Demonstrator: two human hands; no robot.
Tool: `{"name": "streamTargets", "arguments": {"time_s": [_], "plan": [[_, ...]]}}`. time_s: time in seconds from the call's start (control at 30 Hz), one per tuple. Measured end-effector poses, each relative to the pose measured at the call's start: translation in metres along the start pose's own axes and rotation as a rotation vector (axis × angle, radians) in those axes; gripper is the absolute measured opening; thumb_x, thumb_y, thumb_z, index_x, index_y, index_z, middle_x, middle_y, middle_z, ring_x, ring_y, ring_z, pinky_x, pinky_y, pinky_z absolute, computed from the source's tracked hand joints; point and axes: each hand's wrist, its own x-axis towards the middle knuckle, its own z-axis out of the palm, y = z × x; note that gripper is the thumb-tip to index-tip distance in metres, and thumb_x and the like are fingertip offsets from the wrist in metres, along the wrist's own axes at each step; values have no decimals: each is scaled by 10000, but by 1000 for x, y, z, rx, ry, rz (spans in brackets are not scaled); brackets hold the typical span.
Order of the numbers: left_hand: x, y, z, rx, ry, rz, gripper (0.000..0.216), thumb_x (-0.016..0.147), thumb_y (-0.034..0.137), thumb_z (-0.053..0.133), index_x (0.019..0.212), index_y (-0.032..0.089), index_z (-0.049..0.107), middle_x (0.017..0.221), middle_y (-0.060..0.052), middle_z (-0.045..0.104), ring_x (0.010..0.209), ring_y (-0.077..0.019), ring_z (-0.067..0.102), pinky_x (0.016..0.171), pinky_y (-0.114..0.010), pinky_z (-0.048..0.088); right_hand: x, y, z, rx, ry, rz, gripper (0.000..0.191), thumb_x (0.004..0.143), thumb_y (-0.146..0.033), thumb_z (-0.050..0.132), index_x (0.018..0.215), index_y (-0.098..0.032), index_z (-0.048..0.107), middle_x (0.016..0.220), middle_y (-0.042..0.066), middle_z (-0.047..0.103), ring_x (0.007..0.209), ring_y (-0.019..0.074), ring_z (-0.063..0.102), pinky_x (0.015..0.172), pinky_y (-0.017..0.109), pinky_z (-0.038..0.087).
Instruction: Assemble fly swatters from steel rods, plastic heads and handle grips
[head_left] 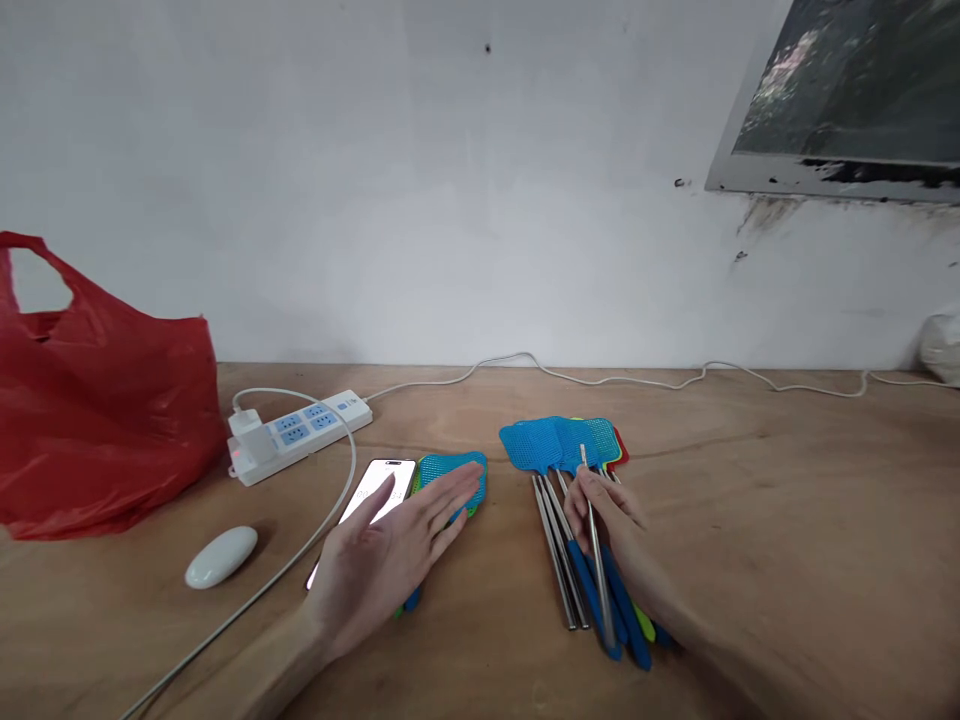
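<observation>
My left hand (390, 555) lies flat with fingers stretched out over a small pile of fly swatters (459, 470) with blue mesh heads, next to a lit phone (375, 487). My right hand (604, 515) rests on a second bunch of fly swatters (559, 445) with blue, green and red heads. Its fingers pinch one thin metal shaft (598, 570) that lies on top of the bunch. Several metal shafts with blue and green grips fan out toward me under that hand.
A red plastic bag (97, 400) stands at the left of the wooden table (787, 520). A white power strip (300, 432) with a charger and cables lies behind the phone. A white oval mouse (221, 556) sits near the front left. A white wall rises behind.
</observation>
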Motion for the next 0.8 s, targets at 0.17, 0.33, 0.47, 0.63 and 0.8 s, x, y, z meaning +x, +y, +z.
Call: {"name": "streamTargets", "arguments": {"time_s": [0.17,0.33,0.47,0.63,0.8], "plan": [[-3,-1,2,73,-6,35,579,938,571,394,1457,330,484,1620,-2,315,1469,-362,299,1130,-605,333,-2,-4,2,-46,-105,66,573,834,-732,554,594,-216,486,387,-75,403,343,73,281,350,214,204],[-2,-3,2,247,161,71,469,878,421,647,1315,249,646,1530,-72,470,1398,-349,427,1006,-453,529,-3,-4,3,-47,-115,66,578,829,-733,559,589,-209,509,394,-72,410,351,71,291,350,210,214],[0,-7,-1,425,370,61,407,695,174,765,1093,257,746,1534,-49,461,1194,-302,607,521,-184,559,-2,-3,2,-48,-104,56,577,829,-731,561,595,-205,523,397,-71,418,349,70,298,359,210,230],[1,-10,-8,546,403,80,507,586,102,525,1035,229,725,1491,-50,507,1334,-304,495,320,-96,321,-2,0,1,-50,-103,55,573,845,-720,548,600,-202,531,396,-68,427,346,72,306,359,208,230],[1,-6,-2,556,451,78,347,645,147,553,961,212,680,1352,-74,624,1158,-272,628,462,-185,498,-2,-1,1,-46,-117,63,565,851,-709,543,600,-203,535,384,-74,404,344,74,289,360,209,225]]}}
